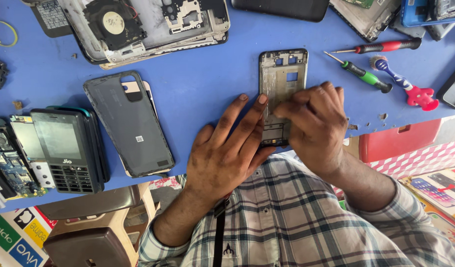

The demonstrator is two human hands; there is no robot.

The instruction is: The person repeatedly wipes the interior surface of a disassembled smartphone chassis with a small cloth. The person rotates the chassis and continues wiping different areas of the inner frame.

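Phone frame: a bare metal phone mid-frame (pixel 282 79) with cut-out windows lay flat on the blue table (pixel 203 79), near the table's near edge and right of centre, its long side running far to near.
Left hand: the left hand (pixel 227 148) lay open and flat, fingers spread, their tips pressing on the left edge of the phone frame; it gripped nothing.
Right hand: the right hand (pixel 316 123) was curled over the near half of the frame, fingers bent inward and pinched on its surface; whether something small sat between the fingertips could not be told.
Back cover: a grey phone back cover (pixel 128 123) lay left of the left hand, apart from it, tilted a little.
Keypad phone: a dark keypad phone (pixel 64 151) lay further left, just beside the back cover, on top of other handsets.
Screwdrivers: a red-handled screwdriver (pixel 385 47) and a green-handled screwdriver (pixel 366 75) lay far right of the frame, well apart from the hands.
Brush: a blue and red brush (pixel 405 84) lay just right of the green screwdriver.
Opened device: an opened device shell (pixel 148 24) with a round part inside lay at the far edge, left of the frame.
Sleeves: a checked shirt (pixel 287 217) covered both forearms at the near side.
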